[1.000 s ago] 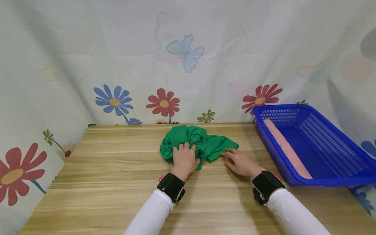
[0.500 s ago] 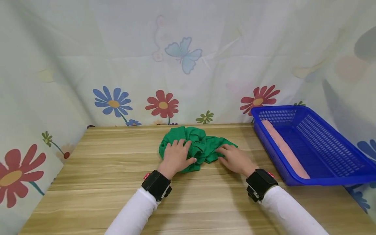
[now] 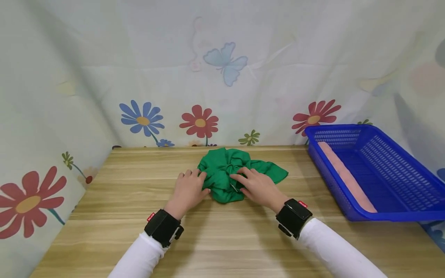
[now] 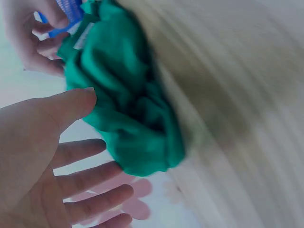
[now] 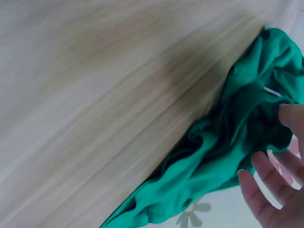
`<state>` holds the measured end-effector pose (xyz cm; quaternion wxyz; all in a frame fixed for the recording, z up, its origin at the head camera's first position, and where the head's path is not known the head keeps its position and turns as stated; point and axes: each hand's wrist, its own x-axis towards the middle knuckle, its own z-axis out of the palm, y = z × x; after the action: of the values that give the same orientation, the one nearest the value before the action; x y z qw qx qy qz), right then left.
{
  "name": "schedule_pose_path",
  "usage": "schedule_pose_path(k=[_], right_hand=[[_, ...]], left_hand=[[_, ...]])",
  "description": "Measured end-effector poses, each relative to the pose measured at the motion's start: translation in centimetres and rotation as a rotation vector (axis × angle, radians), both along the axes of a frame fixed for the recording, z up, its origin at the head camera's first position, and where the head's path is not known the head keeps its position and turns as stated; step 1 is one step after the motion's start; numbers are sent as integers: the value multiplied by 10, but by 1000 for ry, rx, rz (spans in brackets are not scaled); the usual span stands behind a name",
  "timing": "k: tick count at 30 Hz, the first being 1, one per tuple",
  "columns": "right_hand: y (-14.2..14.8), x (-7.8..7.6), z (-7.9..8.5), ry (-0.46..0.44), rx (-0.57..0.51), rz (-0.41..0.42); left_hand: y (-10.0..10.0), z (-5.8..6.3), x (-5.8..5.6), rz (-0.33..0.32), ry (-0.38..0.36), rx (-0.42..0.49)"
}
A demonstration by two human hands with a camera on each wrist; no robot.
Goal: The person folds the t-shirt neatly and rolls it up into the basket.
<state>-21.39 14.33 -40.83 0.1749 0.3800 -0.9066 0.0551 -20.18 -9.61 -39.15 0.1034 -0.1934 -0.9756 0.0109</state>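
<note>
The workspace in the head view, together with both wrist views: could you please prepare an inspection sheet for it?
Surface: wood-grain tabletop.
Job's things: green cloth, bunched up, a small white strip showing on it.
Clutter: blue basket at the right; pink item inside, along its left wall.
Hands: left hand at the cloth's left edge, fingers extended; right hand at its right part, thumb and fingers apart. Black band on each wrist.
Cables: nothing seen.
Surroundings: pale hanging sheet with flowers and a butterfly.
</note>
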Motion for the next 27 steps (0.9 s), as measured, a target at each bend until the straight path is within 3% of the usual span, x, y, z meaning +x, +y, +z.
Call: schedule_pose_path(k=[9,14,18,22,27], right_hand=[[-9,-7,-14,20,43,-39],[-11,-12,-14,58,8,-67],[-9,-15,-6,35,-82,-82],[-3,-17,8,-65,-193,-116],[12,-26,35,-164,-326,-168]], left_hand=[[-1,-20,-13,-23,-9,-27],[2,-21,-20,-35,14,-7],[0,-19,-23,-26,31,6],[-6,-14,-25,-25,46,65],[-18,2,-29,5,-16,191]])
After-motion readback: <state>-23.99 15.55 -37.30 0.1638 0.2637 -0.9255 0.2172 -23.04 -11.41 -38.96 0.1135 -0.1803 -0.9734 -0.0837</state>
